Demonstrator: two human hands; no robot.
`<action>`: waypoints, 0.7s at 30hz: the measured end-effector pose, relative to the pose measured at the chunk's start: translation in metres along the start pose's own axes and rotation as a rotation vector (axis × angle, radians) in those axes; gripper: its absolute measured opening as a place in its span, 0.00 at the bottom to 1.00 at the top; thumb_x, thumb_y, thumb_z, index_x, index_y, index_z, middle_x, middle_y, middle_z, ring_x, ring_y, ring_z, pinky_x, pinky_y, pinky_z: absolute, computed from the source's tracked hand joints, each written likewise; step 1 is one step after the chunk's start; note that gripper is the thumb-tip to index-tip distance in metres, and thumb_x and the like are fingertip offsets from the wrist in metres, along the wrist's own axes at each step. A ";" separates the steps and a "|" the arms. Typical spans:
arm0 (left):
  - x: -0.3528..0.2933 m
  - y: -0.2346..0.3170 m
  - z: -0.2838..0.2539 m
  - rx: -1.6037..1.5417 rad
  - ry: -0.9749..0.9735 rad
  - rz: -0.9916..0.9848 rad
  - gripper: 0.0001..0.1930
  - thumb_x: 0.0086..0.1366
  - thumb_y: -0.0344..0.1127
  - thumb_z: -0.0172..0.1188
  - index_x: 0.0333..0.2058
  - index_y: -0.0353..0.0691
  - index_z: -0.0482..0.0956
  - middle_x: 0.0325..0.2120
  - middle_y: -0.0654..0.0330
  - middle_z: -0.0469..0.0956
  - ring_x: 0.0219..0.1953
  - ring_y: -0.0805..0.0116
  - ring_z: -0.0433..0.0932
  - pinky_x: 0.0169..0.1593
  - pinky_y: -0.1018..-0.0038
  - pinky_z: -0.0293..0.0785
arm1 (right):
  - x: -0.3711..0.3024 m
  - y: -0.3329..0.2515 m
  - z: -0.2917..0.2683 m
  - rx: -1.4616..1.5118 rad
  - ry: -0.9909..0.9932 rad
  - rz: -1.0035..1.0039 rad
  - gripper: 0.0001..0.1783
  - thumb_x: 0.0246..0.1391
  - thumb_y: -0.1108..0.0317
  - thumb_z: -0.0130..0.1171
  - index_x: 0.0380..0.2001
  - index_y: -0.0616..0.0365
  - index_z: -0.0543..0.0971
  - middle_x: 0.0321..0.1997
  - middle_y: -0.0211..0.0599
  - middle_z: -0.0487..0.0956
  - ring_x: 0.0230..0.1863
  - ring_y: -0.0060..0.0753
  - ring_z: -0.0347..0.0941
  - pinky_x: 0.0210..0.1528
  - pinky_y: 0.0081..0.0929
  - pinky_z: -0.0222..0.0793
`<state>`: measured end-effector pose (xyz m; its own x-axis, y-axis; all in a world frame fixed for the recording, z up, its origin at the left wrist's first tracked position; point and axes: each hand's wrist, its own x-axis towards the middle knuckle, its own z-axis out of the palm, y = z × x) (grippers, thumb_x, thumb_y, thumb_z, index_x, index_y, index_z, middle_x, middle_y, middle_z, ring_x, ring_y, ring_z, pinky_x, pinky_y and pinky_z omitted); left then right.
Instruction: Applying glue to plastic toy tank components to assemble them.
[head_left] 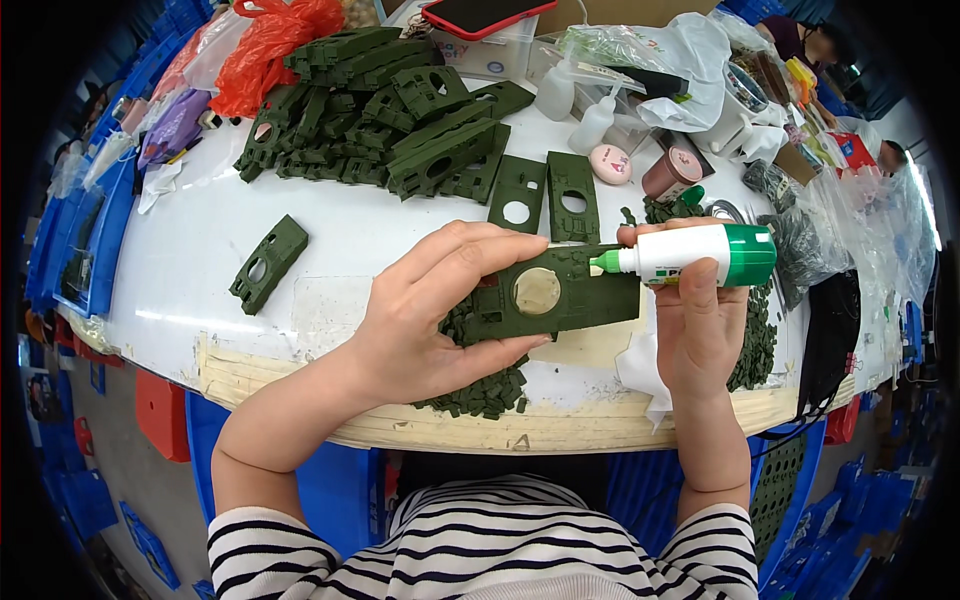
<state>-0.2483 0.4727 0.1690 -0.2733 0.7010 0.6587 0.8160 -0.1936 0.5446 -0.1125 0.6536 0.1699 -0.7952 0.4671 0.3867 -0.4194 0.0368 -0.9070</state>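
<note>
My left hand [440,300] is closed around the left end of a dark green plastic model tank hull [590,305], thumb below and fingers above. A round hole in the hull shows pale beige behind it. In my right hand [700,320] lies a white glue bottle [685,253] with a green base and a green nozzle, held sideways. Its tip points left and meets the hull's right part; whether glue comes out cannot be made out. Small green plastic parts [485,395] lie heaped under the hull, and more small parts [755,345] lie by my right wrist.
A big pile of green hulls [390,120] fills the table's far left. Two hulls [572,197] lie just beyond my hands, and a single hull [270,262] at left. Squeeze bottles [597,122], a pink tin [672,175] and plastic bags [690,60] crowd the far right. Other people work there.
</note>
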 end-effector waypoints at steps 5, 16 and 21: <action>-0.001 -0.002 0.001 0.006 0.003 0.014 0.31 0.40 0.28 0.74 0.47 0.32 0.75 0.37 0.53 0.77 0.38 0.63 0.76 0.39 0.76 0.74 | 0.001 0.000 -0.002 -0.027 -0.008 -0.002 0.22 0.60 0.55 0.52 0.46 0.64 0.68 0.42 0.48 0.77 0.47 0.40 0.74 0.50 0.37 0.69; 0.000 0.000 0.000 0.001 -0.001 -0.008 0.31 0.40 0.29 0.74 0.46 0.33 0.75 0.37 0.53 0.76 0.37 0.64 0.76 0.38 0.76 0.74 | 0.001 0.001 -0.002 -0.012 -0.010 0.014 0.23 0.60 0.53 0.51 0.46 0.63 0.68 0.42 0.48 0.77 0.47 0.39 0.75 0.50 0.37 0.69; 0.001 0.003 -0.002 -0.032 -0.026 -0.054 0.30 0.42 0.28 0.73 0.47 0.34 0.74 0.39 0.54 0.76 0.37 0.65 0.75 0.38 0.75 0.74 | 0.002 0.000 -0.002 0.063 -0.004 0.040 0.24 0.61 0.51 0.50 0.46 0.63 0.68 0.42 0.47 0.77 0.47 0.39 0.75 0.51 0.37 0.69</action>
<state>-0.2471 0.4718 0.1718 -0.3027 0.7283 0.6147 0.7839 -0.1765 0.5952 -0.1132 0.6558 0.1699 -0.8136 0.4636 0.3509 -0.4137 -0.0374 -0.9096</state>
